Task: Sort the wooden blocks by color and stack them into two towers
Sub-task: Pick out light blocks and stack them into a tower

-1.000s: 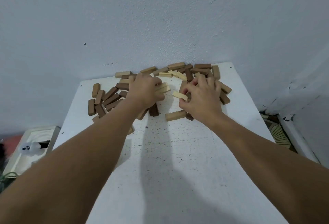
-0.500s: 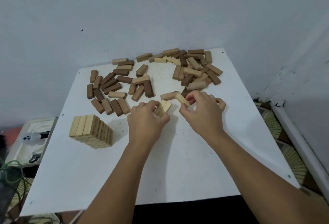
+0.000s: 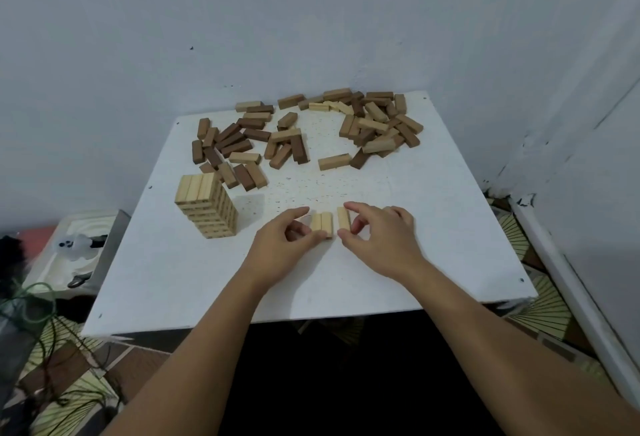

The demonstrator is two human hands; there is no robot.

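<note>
A tower of light wooden blocks [image 3: 207,205] stands on the left of the white table [image 3: 433,228]. My left hand [image 3: 282,245] pinches two light blocks [image 3: 322,224] side by side on the table's middle. Just to their right, my right hand [image 3: 377,238] pinches a single light block [image 3: 343,218]; a narrow gap separates it from the pair. Loose dark and light blocks lie in a left heap [image 3: 239,148] and a right heap [image 3: 377,122] at the far side of the table.
A wall runs close behind the table and another along the right. A white box with a small figure [image 3: 74,245] sits on the floor to the left, beside green cables [image 3: 31,300]. The table's near edge is just below my wrists.
Both hands have drawn back from the heaps toward me, carrying light blocks, and have set them down on the table's middle. The view has tilted down and the tower has come into sight.
</note>
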